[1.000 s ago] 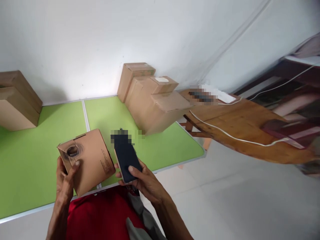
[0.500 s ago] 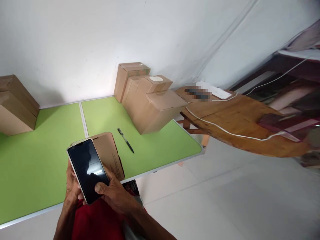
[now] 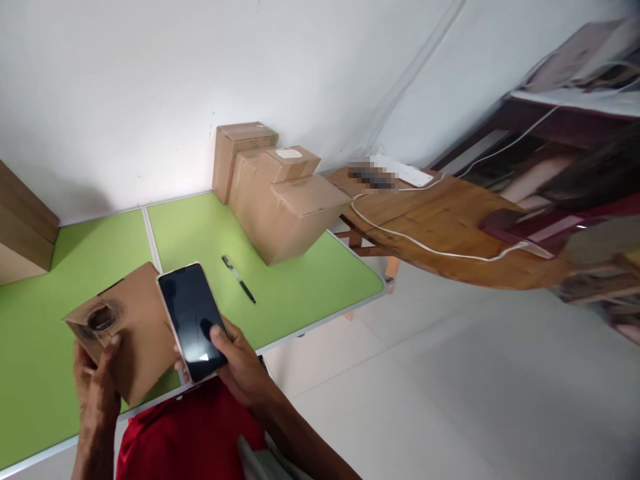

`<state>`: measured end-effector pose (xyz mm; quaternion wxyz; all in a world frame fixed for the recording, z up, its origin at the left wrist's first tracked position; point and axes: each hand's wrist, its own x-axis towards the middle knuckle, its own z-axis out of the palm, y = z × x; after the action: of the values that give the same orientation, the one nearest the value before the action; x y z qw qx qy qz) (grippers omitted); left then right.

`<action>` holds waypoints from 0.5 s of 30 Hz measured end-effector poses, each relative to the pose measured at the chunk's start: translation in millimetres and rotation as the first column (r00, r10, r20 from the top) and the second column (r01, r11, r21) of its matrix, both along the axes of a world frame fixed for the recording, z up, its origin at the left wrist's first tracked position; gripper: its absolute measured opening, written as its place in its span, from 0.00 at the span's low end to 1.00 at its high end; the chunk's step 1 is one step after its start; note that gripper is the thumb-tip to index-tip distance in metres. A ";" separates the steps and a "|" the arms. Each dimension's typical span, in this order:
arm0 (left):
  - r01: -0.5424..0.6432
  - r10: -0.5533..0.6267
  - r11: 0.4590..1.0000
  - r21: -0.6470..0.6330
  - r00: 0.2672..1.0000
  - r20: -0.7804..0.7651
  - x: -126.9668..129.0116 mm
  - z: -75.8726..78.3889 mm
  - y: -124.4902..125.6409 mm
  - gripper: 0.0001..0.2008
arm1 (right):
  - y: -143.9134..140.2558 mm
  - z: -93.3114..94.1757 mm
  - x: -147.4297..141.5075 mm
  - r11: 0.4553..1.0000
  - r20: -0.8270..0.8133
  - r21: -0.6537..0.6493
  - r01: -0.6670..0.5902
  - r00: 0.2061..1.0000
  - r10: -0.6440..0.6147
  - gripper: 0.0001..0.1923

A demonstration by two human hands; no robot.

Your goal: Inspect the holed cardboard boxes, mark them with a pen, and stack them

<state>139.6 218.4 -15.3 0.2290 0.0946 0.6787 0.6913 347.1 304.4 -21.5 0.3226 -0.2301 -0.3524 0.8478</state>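
- Phone (image 3: 187,310): screen up in the right hand (image 3: 243,367), closed around its lower end; thumb on the screen, fingertips at the left edge.
- Box (image 3: 143,317): gripped by the left hand (image 3: 97,383), thumb just below the hole (image 3: 101,318), fingers around the left side; whether it also rests on the green table (image 3: 315,293) is unclear.
- Change: half a second ago the phone covered the hole; now it sits at the box's right edge, leaving the hole in sight and each hand with its own item.
- Pen (image 3: 239,279): on the green table, right of the phone, untouched.
- Cartons (image 3: 265,207): beyond the pen, near the wall (image 3: 125,87).
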 end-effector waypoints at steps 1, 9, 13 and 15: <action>-0.042 0.042 0.999 0.006 0.999 -0.005 -4.7 1.1 -2.0 0.35 | 7.7 -6.6 2.8 0.997 0.064 0.043 0.068 0.995 -0.070 0.37; -0.154 0.155 0.988 0.031 0.988 -0.023 -24.3 8.7 -10.1 0.34 | 69.1 -62.9 3.7 0.826 0.516 0.557 0.081 0.746 -0.422 0.24; -0.144 0.145 0.988 -0.045 0.989 0.022 -20.8 11.3 -10.0 0.36 | 72.8 -66.8 -9.2 0.798 0.616 0.603 -0.005 0.639 -0.461 0.19; -0.111 0.112 0.990 -0.087 0.994 0.010 -20.5 8.8 -11.2 0.37 | 70.9 -64.2 -12.9 0.789 0.669 0.612 -0.046 0.563 -0.486 0.18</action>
<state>119.1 207.1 -6.5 0.1988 0.0416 0.7104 0.6739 334.2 375.3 -85.7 0.2909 -0.5228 -0.6591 0.4557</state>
